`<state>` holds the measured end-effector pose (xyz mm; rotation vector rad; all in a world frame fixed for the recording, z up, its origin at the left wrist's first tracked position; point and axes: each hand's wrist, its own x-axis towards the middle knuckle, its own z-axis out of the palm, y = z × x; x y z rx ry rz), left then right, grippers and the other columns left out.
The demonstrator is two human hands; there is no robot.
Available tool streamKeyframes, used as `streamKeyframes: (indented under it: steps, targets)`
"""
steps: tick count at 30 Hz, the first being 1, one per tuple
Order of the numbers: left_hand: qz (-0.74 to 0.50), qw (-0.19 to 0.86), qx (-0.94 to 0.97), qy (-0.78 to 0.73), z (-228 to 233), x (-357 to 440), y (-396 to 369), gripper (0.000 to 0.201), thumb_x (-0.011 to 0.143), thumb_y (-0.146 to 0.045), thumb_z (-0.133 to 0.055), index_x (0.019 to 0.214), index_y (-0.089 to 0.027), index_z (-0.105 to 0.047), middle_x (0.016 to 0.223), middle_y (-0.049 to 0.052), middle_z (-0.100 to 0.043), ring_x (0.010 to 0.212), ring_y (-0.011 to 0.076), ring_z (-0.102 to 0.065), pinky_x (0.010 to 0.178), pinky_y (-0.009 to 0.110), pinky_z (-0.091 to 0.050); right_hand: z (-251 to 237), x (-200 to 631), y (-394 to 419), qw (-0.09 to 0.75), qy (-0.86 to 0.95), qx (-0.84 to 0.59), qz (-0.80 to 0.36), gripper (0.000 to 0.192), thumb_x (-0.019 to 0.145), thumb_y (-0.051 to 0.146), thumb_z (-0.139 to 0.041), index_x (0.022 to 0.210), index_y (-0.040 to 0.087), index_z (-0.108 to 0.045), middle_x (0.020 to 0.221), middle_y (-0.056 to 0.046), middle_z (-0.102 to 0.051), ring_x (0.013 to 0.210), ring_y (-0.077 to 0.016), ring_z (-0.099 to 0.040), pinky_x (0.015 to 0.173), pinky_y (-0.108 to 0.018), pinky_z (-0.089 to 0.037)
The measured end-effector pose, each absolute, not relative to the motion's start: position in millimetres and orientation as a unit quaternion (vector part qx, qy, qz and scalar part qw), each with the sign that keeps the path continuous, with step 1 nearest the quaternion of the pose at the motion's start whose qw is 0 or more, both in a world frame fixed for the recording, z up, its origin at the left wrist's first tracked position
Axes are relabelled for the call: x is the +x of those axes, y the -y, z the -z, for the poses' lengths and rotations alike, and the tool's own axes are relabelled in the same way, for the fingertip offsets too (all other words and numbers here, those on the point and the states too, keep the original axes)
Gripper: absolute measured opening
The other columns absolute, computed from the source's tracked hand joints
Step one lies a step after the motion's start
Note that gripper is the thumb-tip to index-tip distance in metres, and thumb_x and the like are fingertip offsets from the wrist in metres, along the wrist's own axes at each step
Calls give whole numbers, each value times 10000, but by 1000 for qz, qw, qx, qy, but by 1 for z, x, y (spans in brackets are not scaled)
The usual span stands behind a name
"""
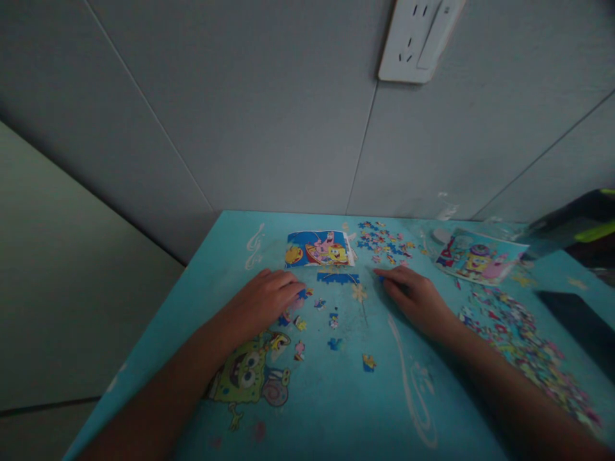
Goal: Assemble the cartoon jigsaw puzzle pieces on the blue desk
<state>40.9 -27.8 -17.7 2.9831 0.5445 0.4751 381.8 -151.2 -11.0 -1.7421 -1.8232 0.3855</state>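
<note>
My left hand (pixel 269 298) rests on the turquoise table with its fingers bent together. At its fingertips is a blue jigsaw piece (pixel 302 294) with some yellow and pink. My right hand (pixel 414 293) pinches a small blue jigsaw piece (pixel 381 278) between thumb and forefinger, mostly hidden by the fingers. Between the hands lies a joined strip of blue jigsaw pieces (pixel 339 278), just below a cartoon picture card (pixel 319 248). Several loose pieces are scattered nearer me, among them a blue one (pixel 335 344) and a yellow-and-blue one (pixel 368 362).
A cluster of pieces (pixel 384 242) lies behind my right hand. Farther right are a second picture card (pixel 482 256), a large spread of small pieces (pixel 523 339) and a dark flat object (pixel 579 326). A grey wall (pixel 288 128) with a socket (pixel 418 41) borders the table's far edge.
</note>
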Motion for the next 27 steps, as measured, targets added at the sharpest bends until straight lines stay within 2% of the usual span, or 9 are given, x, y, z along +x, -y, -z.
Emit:
streamKeyframes:
  steps: [8,16,19,23,27]
  targets:
    - [-128,21,974,-185,16,41,28,274,1066,-337,-474,1222,-208,-658,1104,62,-693,1004,196,-649,859,358,-495,9,384,150,355,577,-693,-248,308,897,457,-668,1052,207,-757,856,-54,-780,742,-223,-720,691,-345,-577]
    - [-122,18,974,-192,18,41,28,278,1063,-346,-478,1219,-206,-661,1099,61,-697,1003,200,-653,876,367,-505,7,382,151,389,508,-702,-312,316,868,515,-697,1012,234,-687,889,-51,-798,805,-245,-744,672,-320,-548]
    - [-128,15,973,-189,18,41,29,285,1066,-349,-469,1216,-207,-664,1101,63,-697,1001,199,-654,875,363,-507,6,381,150,396,500,-702,-316,290,884,522,-677,987,251,-668,881,-44,-792,812,-245,-736,685,-330,-542]
    - [-126,17,973,-192,18,41,29,292,1066,-354,-467,1218,-207,-669,1102,65,-694,1001,202,-653,874,368,-510,7,382,149,402,531,-695,-270,239,905,484,-659,930,247,-678,945,-44,-773,868,-229,-717,799,-353,-541]
    - [-124,19,974,-190,15,42,29,303,1068,-359,-459,1223,-203,-668,1093,66,-693,990,200,-654,869,369,-511,10,385,149,380,560,-702,-220,255,908,464,-647,934,219,-714,868,-41,-733,753,-201,-661,712,-337,-516]
